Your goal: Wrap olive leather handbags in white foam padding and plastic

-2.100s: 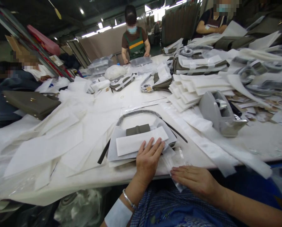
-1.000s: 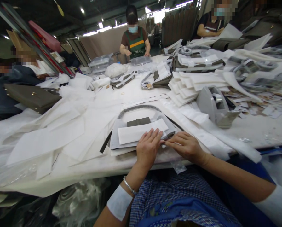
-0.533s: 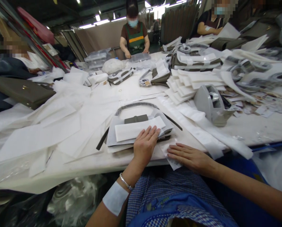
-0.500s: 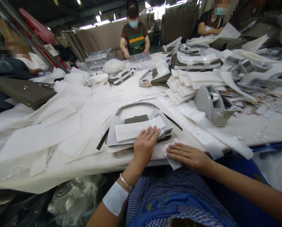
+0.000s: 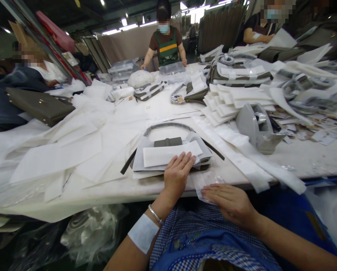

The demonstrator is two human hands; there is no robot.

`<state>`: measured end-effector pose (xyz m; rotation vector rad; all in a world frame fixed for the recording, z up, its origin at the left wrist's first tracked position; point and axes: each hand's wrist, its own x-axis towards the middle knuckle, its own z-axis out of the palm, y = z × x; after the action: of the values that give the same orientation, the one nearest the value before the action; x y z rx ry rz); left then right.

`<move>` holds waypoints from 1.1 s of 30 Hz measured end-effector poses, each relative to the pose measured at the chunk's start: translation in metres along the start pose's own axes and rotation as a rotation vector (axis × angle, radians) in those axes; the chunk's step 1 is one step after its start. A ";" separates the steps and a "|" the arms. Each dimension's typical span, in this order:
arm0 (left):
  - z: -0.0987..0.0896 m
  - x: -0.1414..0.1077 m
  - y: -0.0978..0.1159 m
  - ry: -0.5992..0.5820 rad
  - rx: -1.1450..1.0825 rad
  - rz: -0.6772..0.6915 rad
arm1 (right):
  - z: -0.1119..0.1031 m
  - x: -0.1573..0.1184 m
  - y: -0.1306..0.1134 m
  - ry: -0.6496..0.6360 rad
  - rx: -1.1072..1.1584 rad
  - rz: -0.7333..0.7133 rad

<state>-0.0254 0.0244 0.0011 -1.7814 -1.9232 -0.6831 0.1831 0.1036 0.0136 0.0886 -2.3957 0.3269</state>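
The left grip (image 5: 177, 174) lies palm down with fingers extended on the right end of the foam strip (image 5: 158, 156), clamped on nothing. The bag (image 5: 168, 142) is on the tabletop (image 5: 306, 160), under and beyond the left grip, with a pale sheet (image 5: 139, 161) between bag and strip; the handle (image 5: 170, 124) arches beyond both. The right grip (image 5: 231, 202) is nearer the body, right of the left grip, its fingers on the clear film (image 5: 200, 188) at the tabletop edge. One second ago the right fingers are at the bag's near right corner, beside the left fingertips; now they are apart from it, while the left grip holds the same place. Consequently, only the left grip bears on the bag. The right thumb is hidden, so whether this grip pinches the film cannot be told. The left fingers cover the strip's right end; sheet and strip mask most of the bag. Marks on the film are illegible; both forearms are cut off by the frame.
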 end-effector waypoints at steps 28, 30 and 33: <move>-0.007 0.006 -0.005 0.048 -0.086 -0.027 | 0.023 0.125 0.111 -0.339 -0.011 0.513; -0.007 0.007 -0.005 0.024 -0.068 -0.009 | 0.026 0.128 0.113 -0.357 -0.024 0.522; -0.007 0.010 -0.005 -0.002 -0.037 -0.006 | 0.030 0.129 0.112 -0.343 -0.063 0.543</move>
<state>-0.0314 0.0275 0.0126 -1.7998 -1.9299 -0.7240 0.0495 0.2074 0.0542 -0.5880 -2.7378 0.5172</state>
